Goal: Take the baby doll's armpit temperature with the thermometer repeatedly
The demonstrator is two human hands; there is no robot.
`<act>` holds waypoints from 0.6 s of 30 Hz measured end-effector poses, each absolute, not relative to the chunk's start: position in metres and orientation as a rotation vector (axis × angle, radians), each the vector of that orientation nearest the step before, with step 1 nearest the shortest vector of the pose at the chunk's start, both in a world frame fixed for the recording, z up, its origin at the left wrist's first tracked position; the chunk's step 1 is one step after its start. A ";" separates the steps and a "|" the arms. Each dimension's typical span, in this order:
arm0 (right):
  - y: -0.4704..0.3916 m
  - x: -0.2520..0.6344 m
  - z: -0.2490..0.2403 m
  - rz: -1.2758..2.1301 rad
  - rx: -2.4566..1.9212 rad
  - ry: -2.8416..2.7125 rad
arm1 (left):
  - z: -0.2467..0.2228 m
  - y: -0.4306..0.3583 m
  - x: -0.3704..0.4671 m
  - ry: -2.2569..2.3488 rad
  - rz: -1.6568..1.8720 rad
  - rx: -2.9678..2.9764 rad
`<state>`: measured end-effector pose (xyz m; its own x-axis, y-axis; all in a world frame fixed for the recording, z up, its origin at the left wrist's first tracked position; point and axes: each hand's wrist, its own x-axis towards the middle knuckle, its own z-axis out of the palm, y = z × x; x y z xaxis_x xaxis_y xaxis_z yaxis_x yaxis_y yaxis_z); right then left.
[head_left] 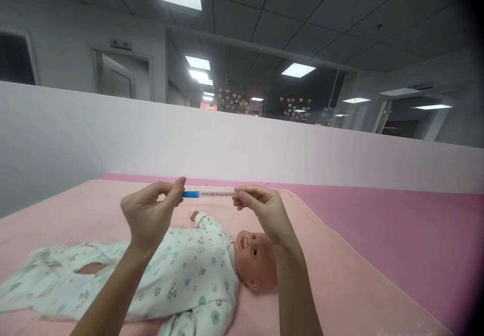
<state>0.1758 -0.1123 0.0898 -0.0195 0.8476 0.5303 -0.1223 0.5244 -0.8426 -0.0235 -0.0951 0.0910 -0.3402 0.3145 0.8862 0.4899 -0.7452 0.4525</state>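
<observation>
A glass thermometer [216,194] with a blue end is held level between my two hands, above a baby doll. My left hand [153,210] pinches the blue end between thumb and fingers. At the other, clear end, the fingertips of my right hand [264,210] are closed on the glass. Below lies the baby doll [204,270] on its back in a white patterned romper, head to the right and legs to the left. My right forearm hides part of its head, and my left forearm crosses in front of its body.
The doll rests on a light pink blanket [333,285] spread over a darker pink mat [397,225]. Behind it stands a low white partition [242,147]. Farther back are a window with heart stickers [234,99] and a doorway [123,76] at left.
</observation>
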 end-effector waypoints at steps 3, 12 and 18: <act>-0.113 0.177 0.090 0.864 -0.693 -1.381 | 0.089 -0.094 -0.024 -1.044 -2.206 -1.706; -0.112 0.173 0.089 0.841 -0.678 -1.352 | 0.087 -0.091 -0.025 -0.981 -2.142 -1.741; -0.095 0.159 0.080 0.858 -0.700 -1.187 | 0.090 -0.092 -0.022 -1.052 -2.062 -2.023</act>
